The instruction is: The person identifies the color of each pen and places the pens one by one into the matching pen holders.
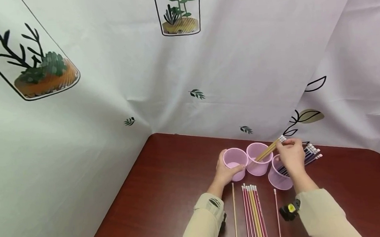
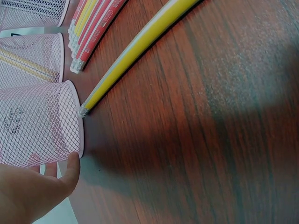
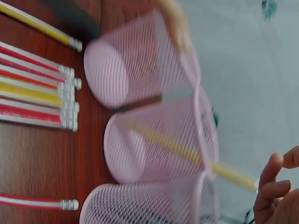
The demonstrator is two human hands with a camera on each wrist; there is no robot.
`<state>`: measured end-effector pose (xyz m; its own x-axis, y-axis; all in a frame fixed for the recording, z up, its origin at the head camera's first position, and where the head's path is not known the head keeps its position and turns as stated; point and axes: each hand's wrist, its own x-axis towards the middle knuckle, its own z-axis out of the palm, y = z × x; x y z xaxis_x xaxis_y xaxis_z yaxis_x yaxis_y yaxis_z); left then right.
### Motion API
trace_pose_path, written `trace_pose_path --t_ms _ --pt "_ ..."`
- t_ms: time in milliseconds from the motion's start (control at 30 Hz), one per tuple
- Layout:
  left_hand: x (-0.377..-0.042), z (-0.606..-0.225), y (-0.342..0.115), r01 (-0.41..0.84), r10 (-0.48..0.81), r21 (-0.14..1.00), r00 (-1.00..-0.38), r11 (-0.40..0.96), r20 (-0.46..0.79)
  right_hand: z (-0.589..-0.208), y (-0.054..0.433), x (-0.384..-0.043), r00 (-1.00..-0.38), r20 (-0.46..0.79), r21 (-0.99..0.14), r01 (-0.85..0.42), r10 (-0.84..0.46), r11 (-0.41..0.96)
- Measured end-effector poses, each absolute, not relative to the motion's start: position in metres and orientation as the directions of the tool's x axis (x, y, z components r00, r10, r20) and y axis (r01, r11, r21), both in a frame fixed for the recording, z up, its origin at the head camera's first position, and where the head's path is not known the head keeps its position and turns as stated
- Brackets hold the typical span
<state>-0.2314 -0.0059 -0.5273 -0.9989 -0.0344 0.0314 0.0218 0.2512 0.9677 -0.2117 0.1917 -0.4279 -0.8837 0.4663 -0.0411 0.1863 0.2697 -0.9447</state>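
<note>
Three pink mesh pencil cups stand side by side. My left hand (image 1: 224, 171) holds the left cup (image 1: 235, 156), thumb across its front and fingers round its far side. Several yellow pencils (image 1: 269, 150) lean in the middle cup (image 1: 260, 167), eraser ends up and tilted right over the rim. My right hand (image 1: 292, 157) is beside their upper ends; in the right wrist view its loosely curled fingers (image 3: 271, 189) are right at the eraser ends, not wrapped round them. The right cup (image 1: 278, 180), partly behind that hand, holds several dark pencils (image 1: 310, 153) leaning right.
Red and yellow pencils (image 1: 254, 214) lie in a row on the dark red table (image 1: 143, 207). One yellow pencil (image 1: 235, 215) lies apart to their left, and one red pencil (image 1: 277, 215) to their right. A pale printed curtain (image 1: 206, 65) hangs behind the table.
</note>
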Motion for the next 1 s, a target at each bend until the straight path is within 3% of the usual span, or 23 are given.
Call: trace_pose_path --t_ms 167,367,600,1000 --pt "-0.234 -0.522 -0.007 0.037 -0.034 0.965 -0.998 0.26 0.047 -0.433 0.167 -0.187 -0.958 0.078 -0.903 0.05 0.277 0.426" --pt "-0.235 -0.519 -0.007 0.037 -0.039 0.962 -0.998 0.271 0.05 -0.485 0.15 -0.156 -0.996 0.053 -0.765 0.002 0.066 0.645" --pt "-0.234 -0.522 -0.006 0.027 -0.035 0.962 -0.999 0.273 0.038 -0.531 0.146 -0.14 -0.998 0.056 -0.578 -0.011 0.027 0.816" --pt "-0.23 -0.525 -0.008 0.022 -0.035 0.965 -0.999 0.262 0.032 -0.532 0.141 -0.134 -0.999 0.034 -0.471 0.013 0.032 0.882"
